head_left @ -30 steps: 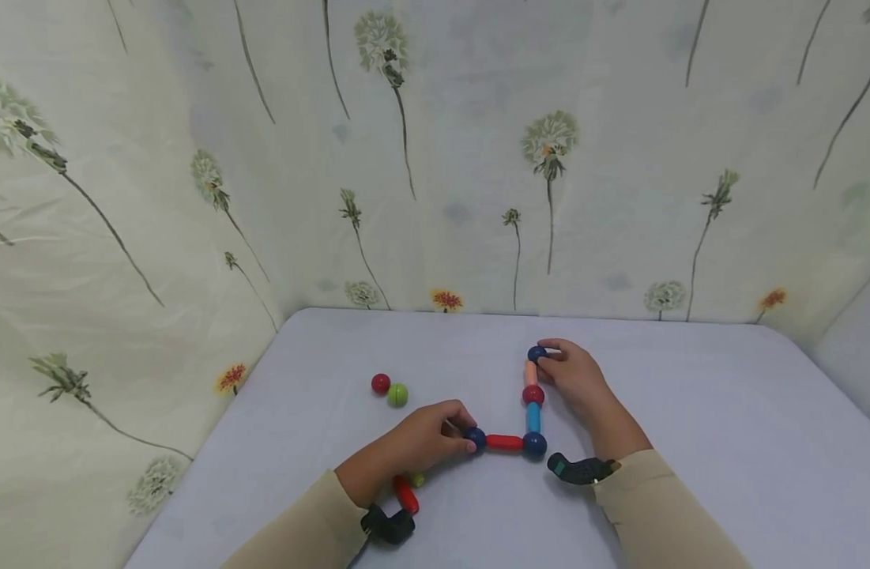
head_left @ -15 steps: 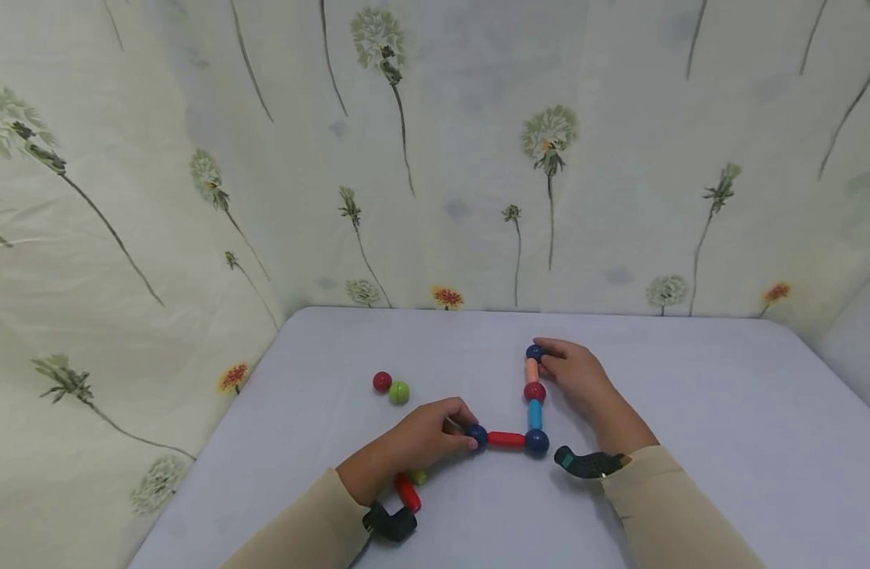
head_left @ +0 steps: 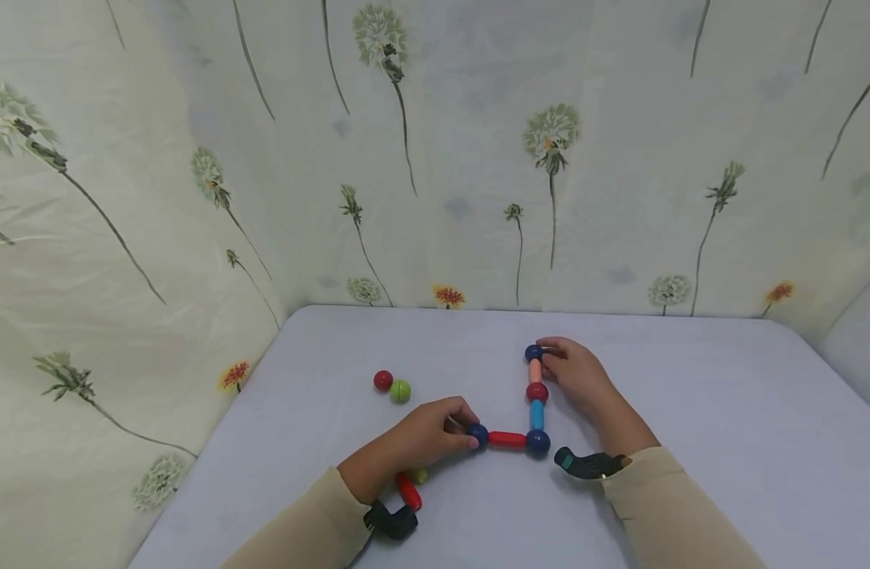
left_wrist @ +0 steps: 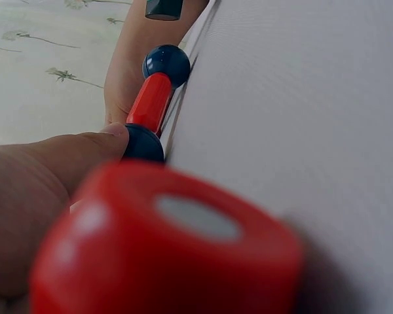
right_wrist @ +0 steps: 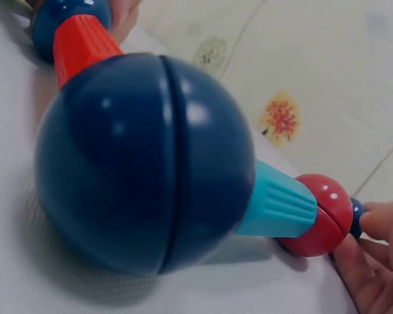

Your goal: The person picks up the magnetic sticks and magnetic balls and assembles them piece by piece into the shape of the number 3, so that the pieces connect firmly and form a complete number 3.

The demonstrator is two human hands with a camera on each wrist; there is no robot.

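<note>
Your L-shaped chain (head_left: 537, 423) lies mid-table on woven white cloth (head_left: 491, 521). Left to right: glossy left navy ball (head_left: 480, 435), faceted red rod (head_left: 507, 440), seamed navy corner ball (right_wrist: 128, 167). Running far: fluted light-blue rod (right_wrist: 280, 203), grooved red ball (right_wrist: 324, 216), peach rod (head_left: 536, 371), far navy ball (head_left: 533, 353). Your left hand (head_left: 426, 431) pinches the left navy ball; your right hand (head_left: 577, 373) pinches the far one. Loose red rod (left_wrist: 164, 268), near left: pale disc (left_wrist: 198, 217) in its end.

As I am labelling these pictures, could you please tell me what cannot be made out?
Head view: parts of the lower red rod and the yellow-green piece, hidden by the left forearm.
Left wrist view: the foreground red piece, blurred and cut off by the bottom edge.
Right wrist view: the peach rod, hidden behind the red ball.
</note>
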